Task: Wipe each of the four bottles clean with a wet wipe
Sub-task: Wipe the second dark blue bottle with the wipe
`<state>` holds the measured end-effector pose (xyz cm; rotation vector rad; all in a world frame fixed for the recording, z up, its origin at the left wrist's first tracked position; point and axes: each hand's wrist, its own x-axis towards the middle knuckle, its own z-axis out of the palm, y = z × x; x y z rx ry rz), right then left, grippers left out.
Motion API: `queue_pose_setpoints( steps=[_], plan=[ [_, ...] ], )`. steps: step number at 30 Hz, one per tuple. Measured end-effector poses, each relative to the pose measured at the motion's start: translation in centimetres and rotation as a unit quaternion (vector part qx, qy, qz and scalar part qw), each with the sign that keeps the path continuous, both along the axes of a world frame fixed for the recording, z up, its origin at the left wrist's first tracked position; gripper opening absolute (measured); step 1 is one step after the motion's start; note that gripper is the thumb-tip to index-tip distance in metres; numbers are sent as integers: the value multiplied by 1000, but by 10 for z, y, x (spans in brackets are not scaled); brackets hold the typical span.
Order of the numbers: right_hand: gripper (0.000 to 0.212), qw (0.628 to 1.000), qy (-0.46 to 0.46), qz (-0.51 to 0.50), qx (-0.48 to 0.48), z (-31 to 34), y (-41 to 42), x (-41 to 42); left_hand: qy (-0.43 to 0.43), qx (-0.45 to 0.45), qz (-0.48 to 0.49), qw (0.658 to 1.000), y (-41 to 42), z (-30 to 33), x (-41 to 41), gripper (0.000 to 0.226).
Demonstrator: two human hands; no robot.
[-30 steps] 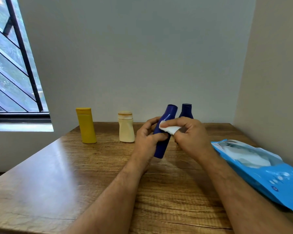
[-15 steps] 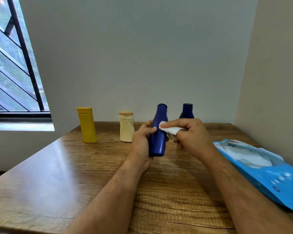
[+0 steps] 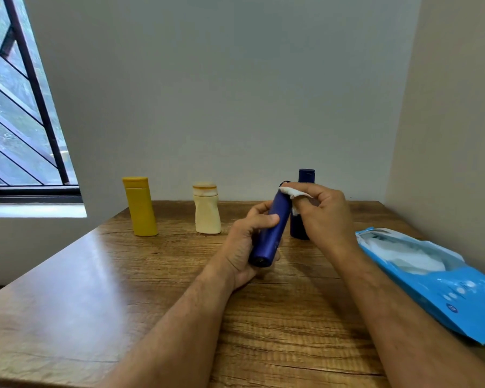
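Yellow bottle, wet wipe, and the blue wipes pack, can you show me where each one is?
yellow bottle (image 3: 140, 211): head view, middle of its body.
wet wipe (image 3: 296, 193): head view, white fold showing by the right hand's fingers.
blue wipes pack (image 3: 443, 292): head view, its blue printed side.

Both forearms are showing bare from the bottom edge up to the wrists, with no sleeve reaching into view; fine dark hair is running along them; the left hand (image 3: 242, 247) and right hand (image 3: 324, 217) are wearing nothing, with no ring, watch, band or glove showing; fingernails are looking short
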<state>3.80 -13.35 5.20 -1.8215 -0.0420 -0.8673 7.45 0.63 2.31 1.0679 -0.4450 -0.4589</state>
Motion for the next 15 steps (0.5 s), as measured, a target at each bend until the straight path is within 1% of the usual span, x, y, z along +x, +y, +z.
queue_pose_setpoints(
  steps=[2,4,6,8,11,15],
  plan=[
    [26,999,10,31,-16,0,3,-2,15,-18,17,1000,1,1,0,54],
    [30,996,19,88,-15,1,7,-5,37,-53,41,997,2,2,1,42],
    [26,987,43,154,-8,2,9,-9,68,-88,64,992,3,3,1,33],
    [20,978,76,194,-8,2,10,-9,87,-111,72,987,4,3,3,27],
    [17,976,90,197,0,1,10,-8,94,-107,58,988,5,3,3,28],
    [23,988,65,138,9,0,11,-7,65,-33,24,997,0,2,-1,43]
  ],
)
